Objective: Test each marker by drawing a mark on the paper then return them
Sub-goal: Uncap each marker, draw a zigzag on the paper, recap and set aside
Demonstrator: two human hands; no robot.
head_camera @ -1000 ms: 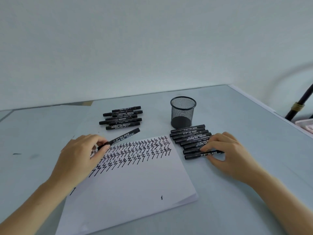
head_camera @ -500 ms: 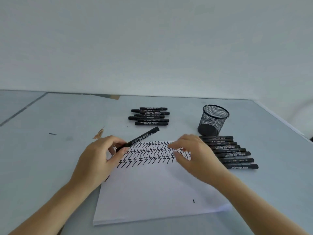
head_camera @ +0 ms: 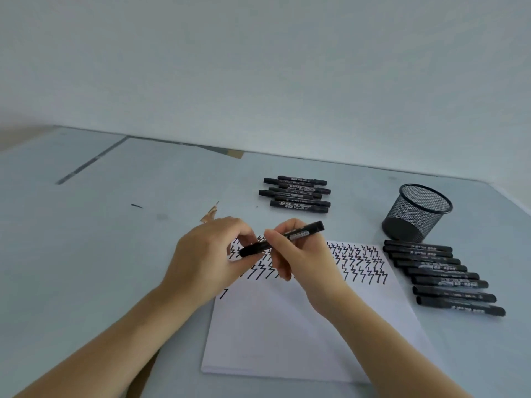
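Over the paper: both hands meet on one marker (head_camera: pixel 283 238), held clear of the sheet, slanting up to the right.
Left hand (head_camera: pixel 212 254): fingers curled round the marker's lower left end, likely gripping the cap so it can come off.
Right hand (head_camera: pixel 298 254): fingers and thumb pinch the barrel near the middle, steadying it for the pull (my guess, cap seam not visible).
Paper (head_camera: pixel 301 326): flat on the table (head_camera: pixel 115 254), upper part filled with rows of zigzag marks, lower part mostly blank for more tests.
Right row (head_camera: pixel 442 275): eight or so markers side by side just right of the paper, within reach of the right hand.
Far pile (head_camera: pixel 297 194): about six markers beyond the paper; tested or untested, cannot tell.
Mesh cup (head_camera: pixel 416 214): looks empty, near the right row, probably where markers go back.
Change: half a second ago only the left hand held the marker and the right hovered beside it; a second ago the right rested on the right row. Now it has joined the grip.
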